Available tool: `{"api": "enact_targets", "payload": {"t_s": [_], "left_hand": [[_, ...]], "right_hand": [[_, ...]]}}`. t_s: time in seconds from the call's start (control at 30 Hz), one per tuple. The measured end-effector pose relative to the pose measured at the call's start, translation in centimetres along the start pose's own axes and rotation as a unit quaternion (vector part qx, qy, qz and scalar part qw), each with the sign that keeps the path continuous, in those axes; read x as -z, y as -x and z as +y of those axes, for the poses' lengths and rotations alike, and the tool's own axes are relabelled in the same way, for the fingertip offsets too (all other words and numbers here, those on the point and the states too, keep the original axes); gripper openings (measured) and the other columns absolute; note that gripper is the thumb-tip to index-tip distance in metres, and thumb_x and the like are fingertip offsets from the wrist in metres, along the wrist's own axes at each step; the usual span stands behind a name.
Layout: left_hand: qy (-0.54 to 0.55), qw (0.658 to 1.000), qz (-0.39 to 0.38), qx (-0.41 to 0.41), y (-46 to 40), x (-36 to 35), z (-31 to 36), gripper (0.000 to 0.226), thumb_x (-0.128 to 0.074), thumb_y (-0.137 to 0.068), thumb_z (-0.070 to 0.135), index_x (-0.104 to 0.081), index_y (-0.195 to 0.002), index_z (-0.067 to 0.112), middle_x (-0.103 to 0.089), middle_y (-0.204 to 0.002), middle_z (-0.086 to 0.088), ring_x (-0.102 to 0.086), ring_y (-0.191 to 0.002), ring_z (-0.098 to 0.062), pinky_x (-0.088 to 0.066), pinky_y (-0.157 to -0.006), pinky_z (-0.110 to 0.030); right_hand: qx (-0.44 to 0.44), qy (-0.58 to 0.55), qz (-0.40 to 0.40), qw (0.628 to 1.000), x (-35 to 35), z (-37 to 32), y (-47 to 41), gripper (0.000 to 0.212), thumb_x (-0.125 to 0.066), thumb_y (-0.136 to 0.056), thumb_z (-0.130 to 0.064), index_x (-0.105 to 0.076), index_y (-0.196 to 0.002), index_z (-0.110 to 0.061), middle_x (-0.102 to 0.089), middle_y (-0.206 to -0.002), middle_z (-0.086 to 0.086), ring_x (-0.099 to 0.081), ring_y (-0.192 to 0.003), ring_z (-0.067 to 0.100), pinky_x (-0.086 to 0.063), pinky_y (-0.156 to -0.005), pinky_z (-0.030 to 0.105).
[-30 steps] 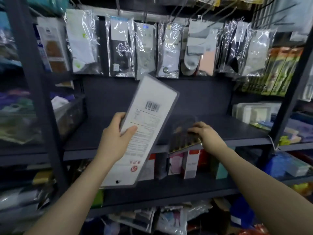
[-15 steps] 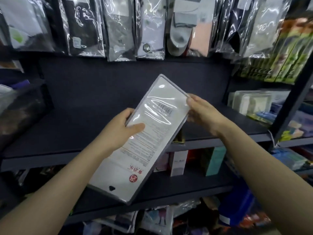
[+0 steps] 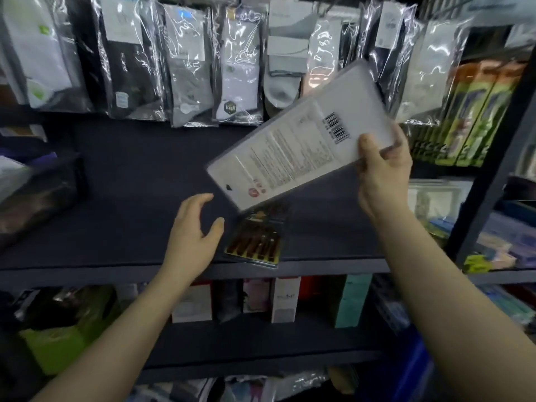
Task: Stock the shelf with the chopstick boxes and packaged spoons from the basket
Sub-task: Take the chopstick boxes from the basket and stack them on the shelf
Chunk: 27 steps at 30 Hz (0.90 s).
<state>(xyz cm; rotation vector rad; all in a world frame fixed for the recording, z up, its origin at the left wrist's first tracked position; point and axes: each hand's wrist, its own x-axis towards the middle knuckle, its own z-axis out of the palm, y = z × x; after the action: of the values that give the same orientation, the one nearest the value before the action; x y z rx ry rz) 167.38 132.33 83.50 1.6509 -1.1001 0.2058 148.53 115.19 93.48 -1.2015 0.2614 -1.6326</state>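
The right hand (image 3: 383, 166) gripped the white package (image 3: 301, 146) by its barcode end, above the dark shelf (image 3: 130, 198), long axis slanting from upper right down to lower left. Directly beneath its lower end a brown chopstick box (image 3: 255, 239) lay flat at the shelf's front edge. The left hand (image 3: 194, 236), fingers spread and holding nothing, hovered just left of that box, the nearer hand to steady it.

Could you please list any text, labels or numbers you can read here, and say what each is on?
None is legible.
Flat white box in the right hand: barcode, fine print, red round mark, all too blurred.
Hanging sock packs: badges and labels unreadable.
Boxes on the lower shelf: faint marks, unreadable.
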Motion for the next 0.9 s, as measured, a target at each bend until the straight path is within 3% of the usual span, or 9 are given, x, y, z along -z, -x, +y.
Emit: {"api": "enact_targets", "payload": {"t_s": [0.07,0.17,0.23,0.3,0.4,0.53,0.63,0.77,0.9], "left_hand": [[0.003,0.998,-0.004,0.055,0.1,-0.4,-0.6,0.039,-0.048,-0.094,0.019,-0.042,-0.132,0.016,-0.041,-0.133,0.000,-0.040,-0.118,-0.011,-0.032,-0.097,-0.025],[0.064,0.990,-0.013,0.126,0.9,-1.3,-1.7,0.035,-0.036,-0.099,0.024,-0.042,-0.132,0.018,-0.043,-0.133,0.001,-0.042,-0.118,-0.010,-0.031,-0.100,-0.026],[0.138,0.974,-0.022,0.176,1.3,-1.9,-2.5,0.035,-0.027,-0.101,0.029,-0.043,-0.130,0.020,-0.045,-0.136,-0.001,-0.042,-0.125,-0.018,-0.031,-0.108,-0.035],[0.150,0.963,-0.042,0.221,1.6,-2.1,-3.0,0.043,-0.021,-0.099,0.041,-0.042,-0.133,0.022,-0.043,-0.141,-0.003,-0.039,-0.131,-0.021,-0.028,-0.112,-0.042],[0.068,0.966,-0.129,0.215,2.0,-2.5,-3.6,0.058,-0.020,-0.093,0.055,-0.033,-0.142,0.026,-0.030,-0.150,0.007,-0.026,-0.138,-0.012,-0.017,-0.115,-0.032],[0.003,0.971,-0.179,0.157,1.8,-4.0,-2.9,0.051,-0.034,-0.095,0.045,-0.031,-0.142,0.028,-0.030,-0.150,0.009,-0.027,-0.137,-0.010,-0.022,-0.105,-0.025],[0.004,0.972,-0.190,0.137,1.8,-4.6,-2.5,0.053,-0.045,-0.091,0.045,-0.034,-0.140,0.029,-0.034,-0.147,0.006,-0.032,-0.129,-0.006,-0.028,-0.102,-0.024],[-0.104,0.970,-0.204,0.084,3.0,-2.8,-3.2,0.067,-0.056,-0.082,0.054,-0.032,-0.139,0.029,-0.033,-0.146,0.004,-0.032,-0.133,-0.012,-0.031,-0.104,-0.026],[-0.197,0.965,-0.142,0.095,5.2,2.1,-5.9,0.071,-0.054,-0.082,0.052,-0.026,-0.143,0.027,-0.020,-0.153,0.001,-0.018,-0.141,-0.019,-0.020,-0.113,-0.033]], "right_hand": [[0.167,0.181,-0.105,0.964,0.3,1.2,1.7,0.033,-0.054,-0.088,0.004,-0.055,-0.117,-0.010,-0.061,-0.109,0.000,-0.057,-0.094,-0.014,-0.045,-0.087,0.007],[0.334,0.389,-0.364,0.778,1.9,6.3,5.6,0.039,-0.050,-0.080,0.012,-0.064,-0.114,-0.002,-0.067,-0.114,0.014,-0.058,-0.112,0.009,-0.037,-0.107,0.026],[0.338,0.440,-0.490,0.672,3.6,9.8,7.6,0.049,-0.056,-0.075,0.016,-0.062,-0.119,-0.004,-0.064,-0.122,0.016,-0.057,-0.119,0.031,-0.033,-0.109,0.048],[0.254,0.476,-0.569,0.620,5.0,11.2,8.8,0.054,-0.058,-0.084,0.000,-0.049,-0.135,-0.013,-0.044,-0.145,0.010,-0.033,-0.139,0.030,-0.018,-0.115,0.054],[0.088,0.507,-0.584,0.628,6.5,11.4,7.4,0.071,-0.054,-0.085,-0.052,-0.024,-0.146,-0.034,-0.003,-0.159,-0.008,0.012,-0.144,0.010,0.013,-0.115,0.042],[-0.175,0.457,-0.340,0.803,6.1,11.7,4.8,0.065,-0.047,-0.091,-0.051,-0.031,-0.145,-0.018,-0.021,-0.157,0.005,-0.017,-0.145,0.023,-0.018,-0.115,0.040],[-0.279,0.443,-0.308,0.794,4.4,13.4,4.3,0.074,-0.062,-0.082,-0.050,-0.035,-0.138,-0.010,-0.048,-0.137,0.005,-0.049,-0.123,0.028,-0.044,-0.097,0.038],[-0.332,0.401,-0.335,0.786,0.1,15.5,5.8,0.132,-0.069,-0.037,-0.075,-0.021,-0.146,-0.019,-0.039,-0.148,0.004,-0.045,-0.131,0.028,-0.044,-0.103,0.047],[-0.308,0.443,-0.346,0.768,-6.2,16.5,9.4,0.098,-0.062,-0.078,-0.055,-0.010,-0.150,-0.013,-0.014,-0.157,0.016,-0.022,-0.141,0.037,-0.031,-0.112,0.049]]}}
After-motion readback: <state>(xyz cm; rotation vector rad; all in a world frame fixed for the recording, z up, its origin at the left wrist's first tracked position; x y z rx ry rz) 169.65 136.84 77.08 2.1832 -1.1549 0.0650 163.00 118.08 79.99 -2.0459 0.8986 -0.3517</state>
